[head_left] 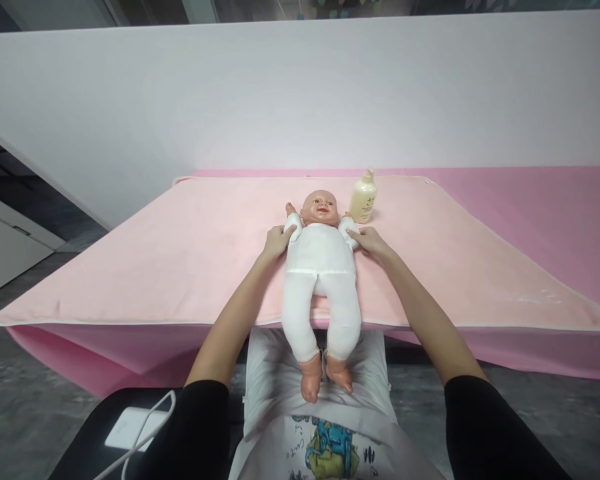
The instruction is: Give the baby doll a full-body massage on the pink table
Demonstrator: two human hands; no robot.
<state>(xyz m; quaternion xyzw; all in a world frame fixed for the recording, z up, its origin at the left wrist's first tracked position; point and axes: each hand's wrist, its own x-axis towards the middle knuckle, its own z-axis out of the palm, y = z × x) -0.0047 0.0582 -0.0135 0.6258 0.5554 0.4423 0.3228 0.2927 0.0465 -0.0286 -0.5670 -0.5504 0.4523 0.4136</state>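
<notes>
Your two hands are on the arms of the baby doll (321, 267), which lies face up on the light pink towel (220, 253), its head away from you and its lower legs reaching past the table's near edge towards your lap. Left of the doll, your left hand (279, 240) is mostly closed, thumb and fingers gripping its white-sleeved arm. On the doll's other side, your right hand (373, 243) is likewise nearly closed, pinching the other sleeve between thumb and fingers. Both of the doll's arms are bent up beside its head. The pale yellow pump bottle (363, 198) stands upright just right of the doll's head, near its raised hand. Beneath the towel, a deeper pink cloth (545, 220) covers the table and hangs over the near edge. Well to the left of the doll's feet, a white device (136, 428) with a cable lies on a black surface.
</notes>
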